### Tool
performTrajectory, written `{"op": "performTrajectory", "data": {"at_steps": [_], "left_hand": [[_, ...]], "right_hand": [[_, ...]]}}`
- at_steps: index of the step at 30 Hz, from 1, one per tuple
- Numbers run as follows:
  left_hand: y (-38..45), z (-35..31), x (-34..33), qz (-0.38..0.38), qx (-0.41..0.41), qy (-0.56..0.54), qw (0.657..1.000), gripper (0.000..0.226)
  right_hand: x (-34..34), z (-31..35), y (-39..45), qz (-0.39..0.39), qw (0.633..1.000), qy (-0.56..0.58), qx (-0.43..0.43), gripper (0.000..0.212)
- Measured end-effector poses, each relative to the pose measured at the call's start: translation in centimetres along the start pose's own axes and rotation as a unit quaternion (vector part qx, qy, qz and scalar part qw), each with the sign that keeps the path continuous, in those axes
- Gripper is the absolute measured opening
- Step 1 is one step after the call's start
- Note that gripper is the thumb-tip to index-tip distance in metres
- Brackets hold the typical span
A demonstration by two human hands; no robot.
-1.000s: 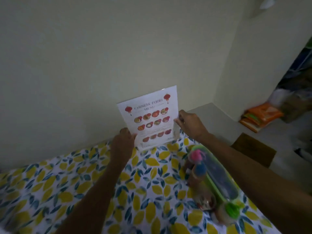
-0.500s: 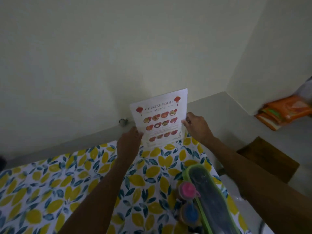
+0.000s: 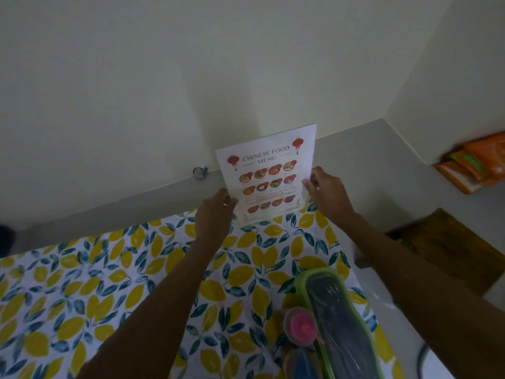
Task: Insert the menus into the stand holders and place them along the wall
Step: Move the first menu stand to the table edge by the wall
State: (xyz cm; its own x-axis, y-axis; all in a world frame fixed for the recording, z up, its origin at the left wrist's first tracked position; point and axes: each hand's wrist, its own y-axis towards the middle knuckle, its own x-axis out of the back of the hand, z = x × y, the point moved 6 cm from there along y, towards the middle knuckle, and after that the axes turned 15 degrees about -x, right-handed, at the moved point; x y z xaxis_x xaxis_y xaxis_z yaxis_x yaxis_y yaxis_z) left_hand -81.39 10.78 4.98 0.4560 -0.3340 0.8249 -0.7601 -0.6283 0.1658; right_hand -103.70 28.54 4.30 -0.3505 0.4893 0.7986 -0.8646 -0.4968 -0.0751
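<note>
A white "Chinese Food Menu" sheet with red lanterns and dish photos stands upright in a clear stand holder at the far edge of the table, near the wall. My left hand grips the holder's left edge, low down. Fingers of my right hand pinch its right edge at mid height. The holder's clear base rests on the lemon-print tablecloth. Its plastic is hard to tell apart from the paper.
A green-rimmed tray with pink-lidded and blue-lidded bottles sits at the near right. A small round object lies by the wall. Orange packets and a wooden stool are on the right.
The view has tilted down and come closer. The menu in its holder stays at the table's far edge with both hands still on its sides.
</note>
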Motion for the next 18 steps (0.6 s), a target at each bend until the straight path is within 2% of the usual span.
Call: {"op": "performTrajectory", "data": {"at_steps": [18], "left_hand": [[1.2,2.0,-1.7,-0.013,0.013,-0.049,0.999,0.021]], "right_hand": [[-2.0,-0.2,1.0,-0.013,0.999,0.021,-0.035,0.015]]}}
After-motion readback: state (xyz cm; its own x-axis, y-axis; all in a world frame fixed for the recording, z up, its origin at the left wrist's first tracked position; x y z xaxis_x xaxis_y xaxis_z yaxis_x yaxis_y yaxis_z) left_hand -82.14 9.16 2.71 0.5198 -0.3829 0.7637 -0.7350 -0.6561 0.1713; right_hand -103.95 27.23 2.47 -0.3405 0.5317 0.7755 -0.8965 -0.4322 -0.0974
